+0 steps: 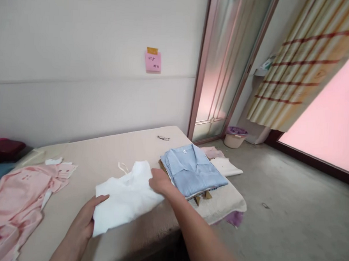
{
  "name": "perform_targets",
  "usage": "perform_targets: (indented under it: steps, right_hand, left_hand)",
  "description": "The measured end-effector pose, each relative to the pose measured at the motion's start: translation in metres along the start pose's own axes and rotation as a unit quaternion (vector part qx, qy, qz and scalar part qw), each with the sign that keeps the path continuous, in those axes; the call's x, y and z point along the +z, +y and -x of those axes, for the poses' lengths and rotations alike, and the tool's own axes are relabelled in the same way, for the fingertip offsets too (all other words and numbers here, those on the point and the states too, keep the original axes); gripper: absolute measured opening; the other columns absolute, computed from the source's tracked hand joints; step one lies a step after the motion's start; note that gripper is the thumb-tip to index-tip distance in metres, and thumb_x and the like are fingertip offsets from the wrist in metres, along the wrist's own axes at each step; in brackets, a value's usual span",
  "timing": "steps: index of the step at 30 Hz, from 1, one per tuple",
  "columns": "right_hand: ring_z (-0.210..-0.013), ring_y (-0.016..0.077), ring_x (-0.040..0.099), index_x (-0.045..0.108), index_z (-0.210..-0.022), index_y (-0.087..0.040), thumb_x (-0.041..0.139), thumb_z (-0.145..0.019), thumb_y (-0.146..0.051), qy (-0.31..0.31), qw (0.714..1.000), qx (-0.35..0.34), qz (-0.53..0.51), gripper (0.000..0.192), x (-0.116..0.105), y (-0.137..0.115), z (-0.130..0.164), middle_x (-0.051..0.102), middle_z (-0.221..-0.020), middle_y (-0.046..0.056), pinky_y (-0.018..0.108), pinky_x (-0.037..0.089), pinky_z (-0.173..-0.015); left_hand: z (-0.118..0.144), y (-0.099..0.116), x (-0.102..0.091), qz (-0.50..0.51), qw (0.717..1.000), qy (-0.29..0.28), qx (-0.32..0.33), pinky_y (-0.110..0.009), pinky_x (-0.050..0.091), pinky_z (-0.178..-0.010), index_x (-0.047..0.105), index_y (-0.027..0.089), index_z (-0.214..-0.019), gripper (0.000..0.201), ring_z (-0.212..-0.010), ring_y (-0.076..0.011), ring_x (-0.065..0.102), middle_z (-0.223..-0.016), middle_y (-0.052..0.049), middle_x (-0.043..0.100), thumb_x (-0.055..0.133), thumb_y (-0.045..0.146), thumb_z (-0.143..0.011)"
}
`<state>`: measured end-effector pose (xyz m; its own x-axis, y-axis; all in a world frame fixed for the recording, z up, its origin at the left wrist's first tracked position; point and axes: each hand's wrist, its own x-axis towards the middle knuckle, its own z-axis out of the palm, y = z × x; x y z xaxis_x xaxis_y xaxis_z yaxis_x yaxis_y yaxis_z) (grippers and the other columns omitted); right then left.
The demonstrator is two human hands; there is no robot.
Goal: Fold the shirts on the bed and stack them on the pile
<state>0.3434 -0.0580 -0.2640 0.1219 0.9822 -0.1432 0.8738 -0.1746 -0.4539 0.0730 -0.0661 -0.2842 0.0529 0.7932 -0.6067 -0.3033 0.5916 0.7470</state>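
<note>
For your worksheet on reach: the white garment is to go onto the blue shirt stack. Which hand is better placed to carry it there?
Probably the right hand: it rests on the white garment's edge beside the blue shirt. The left hand holds the far corner.

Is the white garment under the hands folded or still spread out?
Folded. The white garment lies as a compact, roughly square bundle on the table, left hand gripping its near corner, right hand pressing its far edge.
</note>
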Motion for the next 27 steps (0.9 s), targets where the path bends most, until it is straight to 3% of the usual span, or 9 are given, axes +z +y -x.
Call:
perform_targets:
  steps: [5,9,12,14,17,20,23,27]
  right_hand:
    - [-0.110,0.0256,0.065,0.067,-0.114,-0.015,0.052,-0.087,-0.020,0.062,0.997,-0.036,0.017,0.031,-0.085,0.053,0.020,0.070,-0.120,0.014,0.030,0.046,-0.087]
    - [-0.104,0.0253,0.064,0.065,-0.109,-0.013,0.051,-0.090,-0.023,0.145,0.988,-0.024,0.047,0.026,-0.153,0.110,0.028,0.071,-0.114,0.016,0.029,0.042,-0.083]
    - [-0.096,0.0230,0.065,0.066,-0.103,-0.014,0.053,-0.090,-0.026,0.194,0.978,-0.001,0.072,0.023,-0.182,0.163,0.023,0.072,-0.108,0.014,0.026,0.040,-0.077]
    - [-0.096,0.0226,0.064,0.067,-0.103,-0.013,0.054,-0.090,-0.026,0.188,0.979,0.035,0.074,0.022,-0.182,0.199,0.017,0.072,-0.109,0.014,0.025,0.040,-0.077]
    - [-0.098,0.0226,0.064,0.068,-0.102,-0.011,0.057,-0.088,-0.023,0.154,0.982,0.079,0.071,0.021,-0.156,0.244,0.008,0.073,-0.109,0.015,0.025,0.040,-0.078]
    - [-0.096,0.0230,0.065,0.068,-0.103,-0.010,0.057,-0.087,-0.020,0.134,0.984,0.098,0.059,0.022,-0.124,0.271,0.002,0.073,-0.107,0.015,0.025,0.039,-0.075]
    - [-0.096,0.0227,0.065,0.067,-0.104,-0.012,0.056,-0.088,-0.023,0.132,0.985,0.100,0.045,0.023,-0.109,0.282,-0.002,0.073,-0.108,0.014,0.026,0.039,-0.074]
    - [-0.100,0.0231,0.064,0.066,-0.103,-0.013,0.054,-0.091,-0.027,0.139,0.985,0.098,0.035,0.022,-0.115,0.285,-0.005,0.072,-0.111,0.015,0.026,0.039,-0.078]
  left_hand:
    - [0.039,0.010,0.094,-0.035,0.979,-0.121,0.162,-0.043,0.064,-0.076,0.057,0.019,-0.136,0.070,-0.081,-0.0284,0.076,-0.108,-0.013,0.076,0.077,0.013,-0.070]
    - [0.043,0.007,0.177,-0.007,0.946,-0.226,0.234,-0.042,0.061,-0.089,0.051,0.019,-0.143,0.076,-0.102,-0.0297,0.072,-0.126,-0.014,0.070,0.079,0.019,-0.072]
    - [0.025,-0.014,0.230,-0.002,0.922,-0.276,0.271,-0.042,0.057,-0.096,0.048,0.021,-0.145,0.076,-0.112,-0.0299,0.068,-0.135,-0.013,0.066,0.078,0.022,-0.075]
    - [0.005,-0.038,0.253,-0.013,0.918,-0.285,0.276,-0.041,0.055,-0.099,0.048,0.021,-0.145,0.074,-0.117,-0.0294,0.066,-0.138,-0.012,0.063,0.076,0.022,-0.076]
    - [-0.029,-0.076,0.270,-0.058,0.928,-0.260,0.261,-0.040,0.053,-0.101,0.049,0.019,-0.142,0.072,-0.120,-0.0283,0.063,-0.140,-0.012,0.062,0.075,0.021,-0.075]
    - [-0.053,-0.100,0.269,-0.097,0.937,-0.234,0.241,-0.039,0.053,-0.101,0.050,0.019,-0.142,0.073,-0.121,-0.0279,0.062,-0.140,-0.012,0.061,0.076,0.022,-0.074]
    - [-0.058,-0.104,0.266,-0.103,0.935,-0.240,0.241,-0.039,0.053,-0.101,0.049,0.021,-0.143,0.074,-0.123,-0.0278,0.061,-0.142,-0.011,0.060,0.078,0.025,-0.075]
    - [-0.055,-0.098,0.268,-0.101,0.931,-0.245,0.252,-0.037,0.053,-0.100,0.048,0.022,-0.145,0.075,-0.122,-0.0265,0.062,-0.142,-0.011,0.060,0.077,0.025,-0.076]
